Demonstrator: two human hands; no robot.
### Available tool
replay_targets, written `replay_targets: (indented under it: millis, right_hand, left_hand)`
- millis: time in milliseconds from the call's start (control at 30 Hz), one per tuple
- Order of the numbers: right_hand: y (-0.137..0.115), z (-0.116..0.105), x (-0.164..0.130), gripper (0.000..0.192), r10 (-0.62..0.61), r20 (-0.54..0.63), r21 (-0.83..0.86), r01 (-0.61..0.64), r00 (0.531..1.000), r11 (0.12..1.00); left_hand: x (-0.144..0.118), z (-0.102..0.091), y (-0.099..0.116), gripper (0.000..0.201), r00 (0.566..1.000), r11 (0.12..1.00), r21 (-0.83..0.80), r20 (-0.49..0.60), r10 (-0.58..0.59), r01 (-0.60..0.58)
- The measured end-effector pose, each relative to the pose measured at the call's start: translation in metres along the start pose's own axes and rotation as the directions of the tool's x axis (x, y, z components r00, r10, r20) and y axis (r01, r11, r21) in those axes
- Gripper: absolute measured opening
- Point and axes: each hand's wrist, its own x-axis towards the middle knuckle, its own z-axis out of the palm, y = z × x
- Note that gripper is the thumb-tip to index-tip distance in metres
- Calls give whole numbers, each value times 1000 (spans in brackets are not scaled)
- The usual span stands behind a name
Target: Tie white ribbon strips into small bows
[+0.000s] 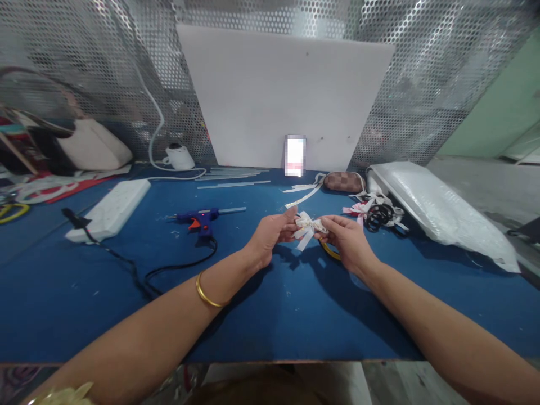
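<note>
Head view shows both hands meeting above the middle of the blue tabletop, pinching a small white ribbon bow between them. The left hand closes its fingers on the bow's left loop; the right hand closes thumb and forefinger on its right side, with a tail of ribbon hanging below. A yellow band lies on the tabletop just under the right hand, partly covered by it. The work in hand looks like shaping or fixing the bow; judging by the blue glue gun lying near the left hand, its cord trailing toward a white power strip, any gluing would call for one hand to let go while the other keeps the bow pinched. Loose ribbon pieces and black hair ties sit just beyond the right hand, beside a plastic-wrapped pack. How the bow's centre is fastened is too small to tell, and the fingertips hide part of it.
</note>
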Motion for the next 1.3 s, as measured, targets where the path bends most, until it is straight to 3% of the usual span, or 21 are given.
replay_targets:
  millis: [133,333,533,633,833,967,1133,1300]
  right_hand:
    - [-1,0,0,24,13,27,-1,-13,1000,1000]
    - [-2,-4,3,46,116,28,38,-117,993,992]
    - [3,-1,1,29,102,147,-43,-96,984,994]
    - [5,0,-2,28,84,129,-86,-73,988,994]
    - [1,2,-6,25,61,154,-114,-44,986,993]
    - [-3,5,-11,21,46,206,-155,-14,977,988]
    - [-2,7,-14,21,63,196,-173,-29,979,984]
    - [-1,5,-11,25,86,160,-165,-59,983,985]
  left_hand:
    - [1,0,-3,36,997,995,67,24,72,-73]
    - [5,-1,-6,29,995,993,59,-20,101,-100]
    - [1,2,-8,30,994,990,89,27,109,-111]
    - [-3,6,-10,27,991,983,133,60,120,-128]
    - [-4,5,-9,19,955,873,394,55,292,-289]
    - [-3,3,-11,22,933,825,453,49,356,-339]
    - [-3,5,-14,21,964,902,358,-22,266,-241]
    - [-3,6,-8,26,985,966,213,122,124,-148]
